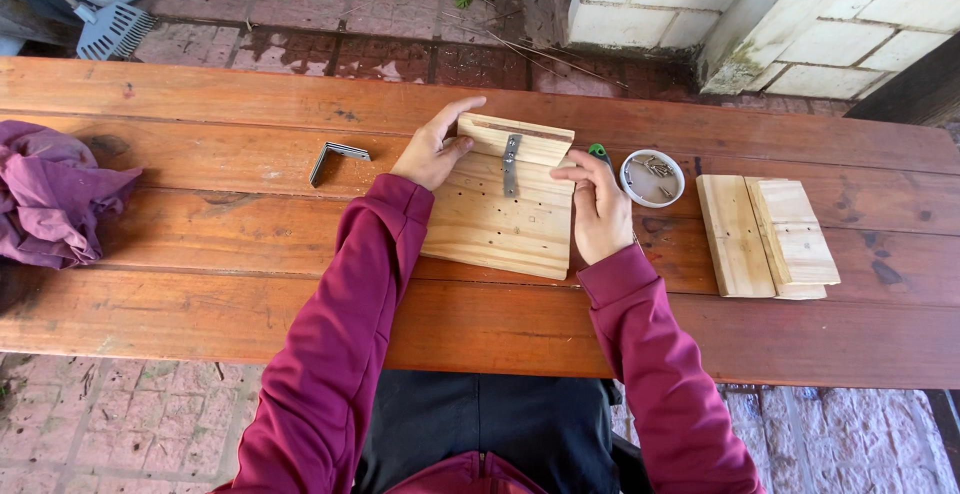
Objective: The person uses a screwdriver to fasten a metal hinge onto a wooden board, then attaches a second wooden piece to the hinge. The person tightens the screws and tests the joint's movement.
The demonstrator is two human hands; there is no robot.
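A pale pine board [495,222] lies flat on the reddish plank table [200,224], with a second pine piece [520,139] standing against its far edge. A grey metal bracket [511,164] spans the joint between them. My left hand [432,149] grips the left end of the upright piece, thumb on its top edge. My right hand [598,204] rests at the board's right edge, its fingers curled by the corner. A green-handled tool [599,152] shows just beyond that hand; whether the hand holds it is unclear.
A round white dish of screws [652,177] sits right of the hands. Further right lies a stack of pine boards [768,236]. A loose metal angle bracket [335,157] lies to the left, and a purple cloth [55,199] at the table's left end. A grey dustpan [115,29] lies on brick paving.
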